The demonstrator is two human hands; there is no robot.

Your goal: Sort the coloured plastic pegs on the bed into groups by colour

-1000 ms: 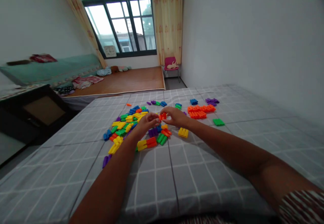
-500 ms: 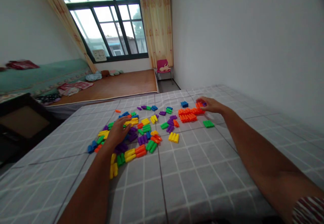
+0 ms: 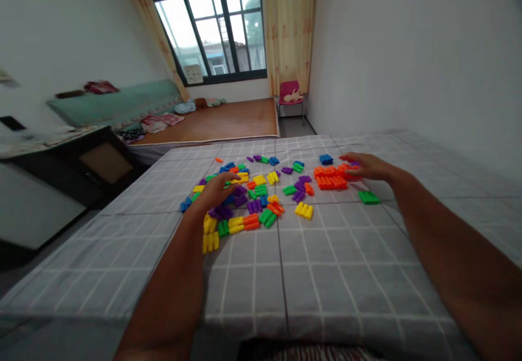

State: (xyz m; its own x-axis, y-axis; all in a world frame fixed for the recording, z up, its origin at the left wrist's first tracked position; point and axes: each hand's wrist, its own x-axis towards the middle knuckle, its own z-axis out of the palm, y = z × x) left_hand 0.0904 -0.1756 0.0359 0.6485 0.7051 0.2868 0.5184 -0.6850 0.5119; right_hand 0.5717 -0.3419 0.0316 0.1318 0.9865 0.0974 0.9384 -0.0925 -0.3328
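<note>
My left hand (image 3: 218, 191) is over the left side of a spread of colourful plastic building blocks, fingers stretched and slightly apart, with nothing visible in it. Around it lie yellow, purple and blue blocks, among them a purple block (image 3: 255, 205). At the right end of a cluster of orange blocks (image 3: 331, 182), my right hand (image 3: 367, 166) has its thumb and fingers curled round an orange block (image 3: 349, 172). A bit of purple shows under those fingers. Just nearer to me lies a green block (image 3: 368, 197), and beyond the cluster a blue block (image 3: 325, 159).
The blocks lie on a grey checked cloth (image 3: 326, 274). A yellow block (image 3: 304, 210) lies front centre. White wall (image 3: 408, 51) runs along the right. Farther off are a dark cabinet (image 3: 77, 160), a brown-topped bed (image 3: 236, 119) and a pink chair (image 3: 289, 89).
The camera view has turned left, so everything appears farther right. My right hand still grips at the orange cluster's right end; my left hand stays over the pile.
</note>
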